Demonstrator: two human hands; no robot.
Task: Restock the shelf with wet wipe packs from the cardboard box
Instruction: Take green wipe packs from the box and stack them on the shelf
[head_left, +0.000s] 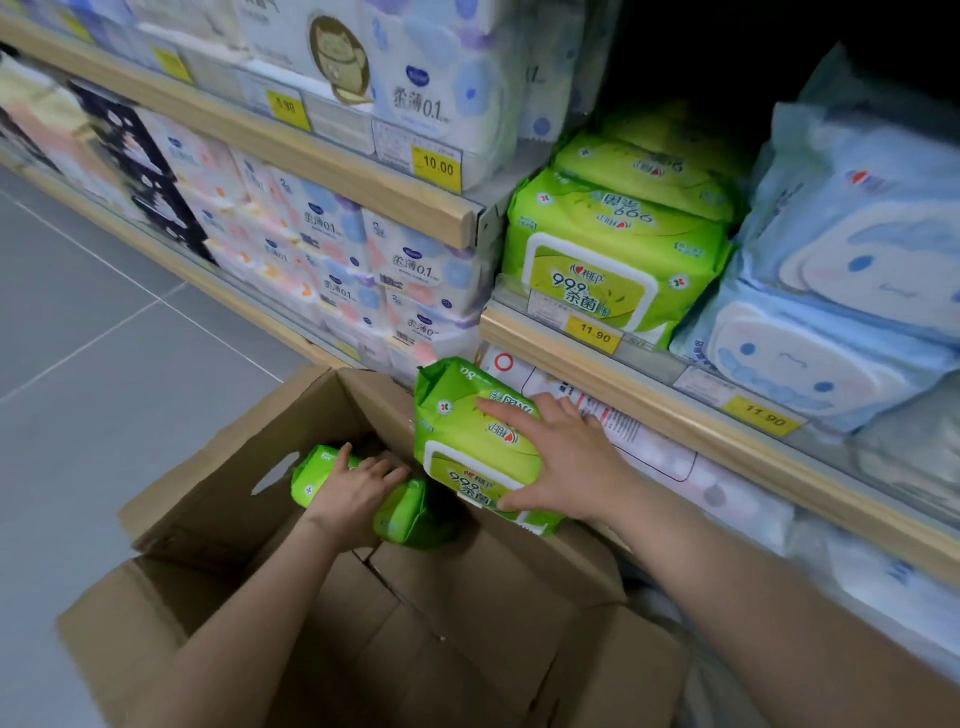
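An open cardboard box (218, 499) stands on the floor in front of the shelving. My left hand (353, 488) reaches into it and grips a green wet wipe pack (400, 514) lying at the far end of the box. My right hand (558, 457) holds a second green wet wipe pack (457, 436) above the box's far right corner, fingers spread over its top and thumb at its near edge. Several matching green packs (608, 254) are stacked on the shelf (545, 343) above, behind an 11.90 price tag.
Light blue cartoon wipe packs (841, 312) fill the shelf right of the green ones. White packs (675, 457) lie on the shelf below. Tissue bundles (332, 244) crowd the shelves to the left. Grey tiled floor (93, 332) spreads out left of the box.
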